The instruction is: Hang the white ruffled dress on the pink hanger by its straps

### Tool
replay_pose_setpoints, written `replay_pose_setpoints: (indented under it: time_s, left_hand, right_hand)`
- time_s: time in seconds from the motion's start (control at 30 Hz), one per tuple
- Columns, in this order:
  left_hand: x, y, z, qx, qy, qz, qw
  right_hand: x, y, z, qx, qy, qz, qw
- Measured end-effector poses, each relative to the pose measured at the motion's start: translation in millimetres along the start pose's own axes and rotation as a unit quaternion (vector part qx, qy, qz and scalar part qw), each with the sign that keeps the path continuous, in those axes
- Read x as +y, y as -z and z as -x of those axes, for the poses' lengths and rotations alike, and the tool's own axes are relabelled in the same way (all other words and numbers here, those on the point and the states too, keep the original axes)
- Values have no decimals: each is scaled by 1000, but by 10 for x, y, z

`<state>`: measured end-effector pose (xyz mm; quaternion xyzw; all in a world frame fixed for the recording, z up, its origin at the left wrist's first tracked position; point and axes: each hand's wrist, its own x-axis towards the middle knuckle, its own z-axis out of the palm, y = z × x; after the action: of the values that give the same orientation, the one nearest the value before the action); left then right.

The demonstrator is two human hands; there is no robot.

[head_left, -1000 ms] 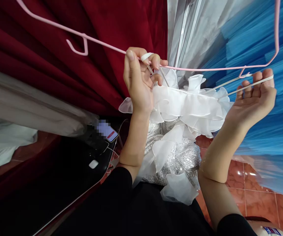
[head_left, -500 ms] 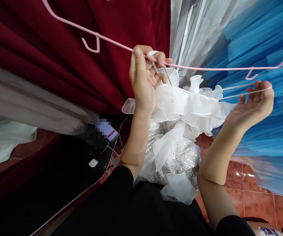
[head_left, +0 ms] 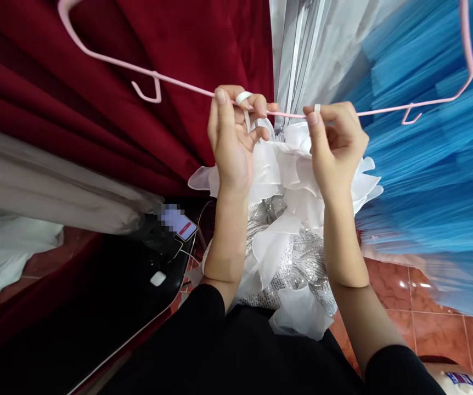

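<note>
Right hand [head_left: 335, 137] has come in from the far right & now pinches its white strap [head_left: 317, 108] onto the pink hanger [head_left: 384, 109]. Left hand [head_left: 234, 137] still grips bar w/ the other strap. So both straps sit on the bar; white dress [head_left: 294, 181] hangs just below, betw. both hands.

The person is wearing a black top with long sleeves that are sitting pushed up, leaving both forearms bare. The left hand [head_left: 230, 137] and right hand [head_left: 335, 142] are going bare, showing no gloves, and their nails are looking short and unpainted.
</note>
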<state>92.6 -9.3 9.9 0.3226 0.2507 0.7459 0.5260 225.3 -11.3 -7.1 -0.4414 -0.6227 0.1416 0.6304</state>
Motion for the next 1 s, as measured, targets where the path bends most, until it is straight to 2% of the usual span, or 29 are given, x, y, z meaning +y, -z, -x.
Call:
replay_pose_setpoints:
  time_s: [0.17,0.23,0.33,0.43,0.53,0.67,0.83,1.0]
  left_hand:
    - [81,207,59,-73,61,-34,995]
    - [157,324,77,-31,25,-64,997]
    - [262,509,55,90,-63,-91,990]
    - [344,656,-15,140,-118,-59,981]
    - [413,732,-83,133,-149,-39,979]
    - [458,760,-136,127,-191,-119,966]
    - [442,794,-233,116,-209,-190,952]
    - [409,807,-373,63,-204,-206,955]
  right_hand:
    - [112,67,-69,11,-13,46,999]
    - [103,95,-113,8,-7,59,998]
    - [92,93,-133,1,3,66,998]
    - [113,62,-101,4,12,59,998]
    - [152,37,-69,12,-5,52,999]
    - [199,26,-69,14,-28,35,999]
    - [213,36,-78,21,-21,47,998]
    - [152,84,-48,20,-19,113,993]
